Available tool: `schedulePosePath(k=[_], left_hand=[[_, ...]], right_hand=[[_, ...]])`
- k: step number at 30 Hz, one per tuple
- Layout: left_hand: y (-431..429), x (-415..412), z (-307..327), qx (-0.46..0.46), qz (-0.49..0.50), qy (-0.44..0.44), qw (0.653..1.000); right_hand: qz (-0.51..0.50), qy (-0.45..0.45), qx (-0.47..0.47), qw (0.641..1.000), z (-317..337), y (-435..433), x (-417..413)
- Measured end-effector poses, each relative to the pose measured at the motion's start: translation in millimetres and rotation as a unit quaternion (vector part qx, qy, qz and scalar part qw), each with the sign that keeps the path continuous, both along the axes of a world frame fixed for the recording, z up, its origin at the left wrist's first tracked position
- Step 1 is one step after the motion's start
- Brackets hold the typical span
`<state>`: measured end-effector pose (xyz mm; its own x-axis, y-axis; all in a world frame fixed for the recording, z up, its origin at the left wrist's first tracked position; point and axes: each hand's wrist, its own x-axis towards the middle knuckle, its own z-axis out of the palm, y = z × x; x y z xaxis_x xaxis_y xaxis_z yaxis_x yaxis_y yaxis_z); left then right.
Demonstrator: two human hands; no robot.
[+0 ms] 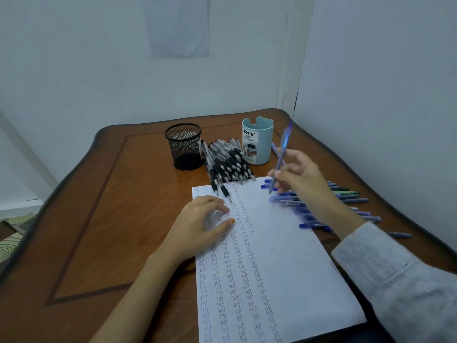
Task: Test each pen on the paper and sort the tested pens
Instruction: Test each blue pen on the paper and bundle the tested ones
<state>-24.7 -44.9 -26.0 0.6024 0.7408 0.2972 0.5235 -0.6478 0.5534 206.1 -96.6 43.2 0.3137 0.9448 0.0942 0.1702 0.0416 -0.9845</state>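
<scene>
1. Two heaps of pens flank the paper (272, 256): black pens (228, 164) lie at its far edge beside the mesh cup (184, 147) and the blue organizer cup (257, 142), and blue pens (329, 211) are spread along its right edge, some overlapping the sheet.
2. The right hand (300, 177) has its grip closed on one blue pen (282, 157), which is tilted with its tip down above the sheet's upper right corner, apparently not yet touching (the pen is blurred, so it seems to be mid-swing).
3. The left hand (202, 224) lies flat with its grip released, fingers spread on the upper left of the sheet over the written columns.
4. To do this step well, I would bring the tip to the blank strip right of the last column of "test" words, keep the left palm pressing so the sheet cannot slide, and write with light, even pressure so a faint line is noticed.
5. Afterwards the pen should go to whichever group fits its result; both cups look empty or nearly so, though I cannot tell what each is meant for.
6. The surface (103, 219) is a brown wooden top with a dark inlaid border and curved edges.
7. It sits in a corner of pale walls, with a paper sheet (178, 26) pinned up and patterned flooring at the left.
</scene>
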Motion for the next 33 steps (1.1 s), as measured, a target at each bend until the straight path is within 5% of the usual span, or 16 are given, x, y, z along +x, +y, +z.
schedulePosePath(k=[5,12,20,27,33], left_hand=[[0.2,1.7,0.4,0.001,0.004,0.005,1.000],[1.2,1.4,-1.3,-0.004,0.009,-0.010,1.000],[1.8,1.5,-2.6,-0.009,0.011,-0.015,1.000],[3.3,1.1,-2.5,-0.011,0.006,-0.008,1.000],[4.3,0.6,-3.5,-0.010,0.004,-0.005,1.000]], right_hand=[[-0.122,-0.111,-0.046,0.985,11.8,37.2,47.3],[-0.141,-0.216,-0.161,0.953,-4.2,89.4,69.1],[-0.132,-0.280,-0.164,0.937,-19.5,110.0,78.2],[-0.087,-0.334,-0.096,0.933,-13.7,90.6,78.5],[0.111,-0.422,-0.132,0.890,-6.3,63.6,75.0]])
